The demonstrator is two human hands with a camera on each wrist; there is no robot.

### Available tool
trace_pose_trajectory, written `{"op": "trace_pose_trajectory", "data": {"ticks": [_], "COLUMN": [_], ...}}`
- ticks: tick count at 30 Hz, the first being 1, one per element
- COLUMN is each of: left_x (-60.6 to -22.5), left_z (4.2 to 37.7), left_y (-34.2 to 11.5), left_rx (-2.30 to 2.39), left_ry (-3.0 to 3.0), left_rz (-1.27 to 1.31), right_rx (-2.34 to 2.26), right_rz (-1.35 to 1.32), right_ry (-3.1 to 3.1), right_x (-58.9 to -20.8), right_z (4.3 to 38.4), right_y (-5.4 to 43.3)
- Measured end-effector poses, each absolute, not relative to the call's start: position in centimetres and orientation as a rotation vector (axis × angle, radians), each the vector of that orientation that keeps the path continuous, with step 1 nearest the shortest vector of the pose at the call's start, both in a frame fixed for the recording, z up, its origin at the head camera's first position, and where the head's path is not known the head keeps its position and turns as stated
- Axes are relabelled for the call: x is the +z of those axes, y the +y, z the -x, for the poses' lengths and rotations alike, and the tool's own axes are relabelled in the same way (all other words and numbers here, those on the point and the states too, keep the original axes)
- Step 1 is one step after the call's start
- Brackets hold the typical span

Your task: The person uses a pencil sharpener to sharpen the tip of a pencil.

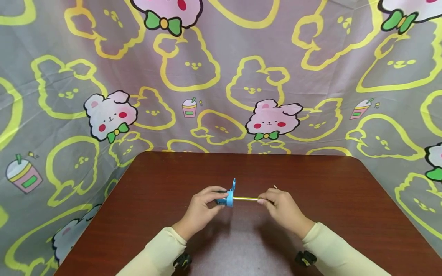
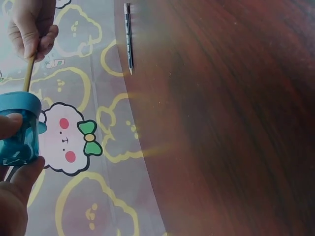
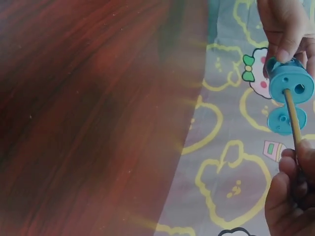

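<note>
My left hand (image 1: 203,205) grips a blue pencil sharpener (image 1: 229,199) with a see-through body, held sideways above the table. Its round lid (image 3: 287,120) hangs flipped away from the end face. A yellow pencil (image 1: 245,198) runs from the right hand into that end face, beside a larger dark hole. Pinched between thumb and fingers, the pencil's other end sits in my right hand (image 1: 284,207); its tip is hidden in the sharpener. Past the right hand, a second, dark-striped pencil (image 2: 129,39) lies on the table, mostly hidden in the head view.
The brown wooden table (image 1: 165,172) stretches out around both hands. Grey cloth (image 1: 214,99) printed with yellow outlines and bunny faces hangs behind it and along its sides.
</note>
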State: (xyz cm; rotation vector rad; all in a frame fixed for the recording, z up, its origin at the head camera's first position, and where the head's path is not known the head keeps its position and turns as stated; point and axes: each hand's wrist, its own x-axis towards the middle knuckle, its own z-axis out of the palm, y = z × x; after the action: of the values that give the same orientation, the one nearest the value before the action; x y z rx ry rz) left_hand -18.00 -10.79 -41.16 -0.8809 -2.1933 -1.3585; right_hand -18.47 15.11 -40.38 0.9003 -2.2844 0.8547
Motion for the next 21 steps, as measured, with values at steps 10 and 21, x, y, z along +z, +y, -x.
{"op": "trace_pose_trajectory", "data": {"ticks": [10, 21], "left_x": [-41.3, -41.1], "left_z": [18.0, 17.6], "left_y": [-10.8, -10.9], "left_rx": [-1.461, -1.709], "left_ry": [-2.228, -2.299], "left_rz": [0.797, 0.711], "right_rx": [0.769, 0.645], "right_rz": [-0.873, -1.057], "right_ry": [-2.342, -1.996], "right_x": [-40.4, -41.0], "right_z": [18.5, 18.9], "right_y": [15.4, 15.4]}}
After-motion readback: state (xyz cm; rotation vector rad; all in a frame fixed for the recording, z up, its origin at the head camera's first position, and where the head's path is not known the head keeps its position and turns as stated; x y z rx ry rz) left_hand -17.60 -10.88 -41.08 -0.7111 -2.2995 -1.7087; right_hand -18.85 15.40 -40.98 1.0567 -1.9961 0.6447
